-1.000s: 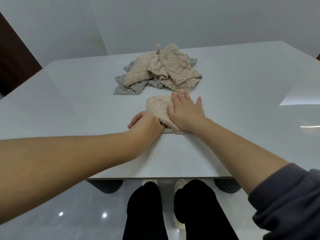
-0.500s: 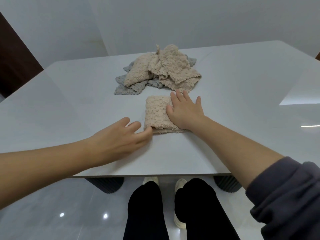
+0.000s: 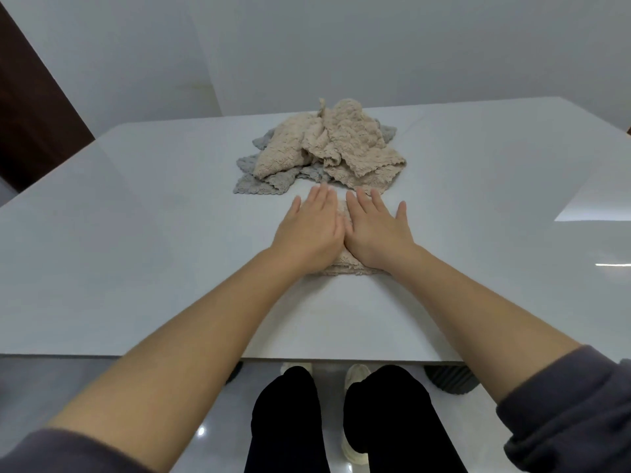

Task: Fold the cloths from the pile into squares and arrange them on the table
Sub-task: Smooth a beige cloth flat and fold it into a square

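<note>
A folded beige cloth [image 3: 345, 266] lies on the white table [image 3: 136, 250], almost wholly covered by my hands. My left hand [image 3: 312, 230] rests flat on its left half, fingers together and pointing away from me. My right hand [image 3: 375, 230] lies flat on its right half, thumb spread out to the right. Only the cloth's near edge and a strip between the hands show. Just beyond the fingertips sits the pile of unfolded cloths [image 3: 327, 148], beige ones on top of grey ones [image 3: 259, 184].
The table's near edge [image 3: 341, 358] runs above my legs [image 3: 341, 421]. A dark door or panel [image 3: 30, 107] stands at the far left. A dark ribbed table base [image 3: 450, 378] shows under the table at the right.
My left hand has moved from the table beside the cloth onto its left half and now lies flat. The right hand stayed pressed on the cloth. The view has tilted a little.
</note>
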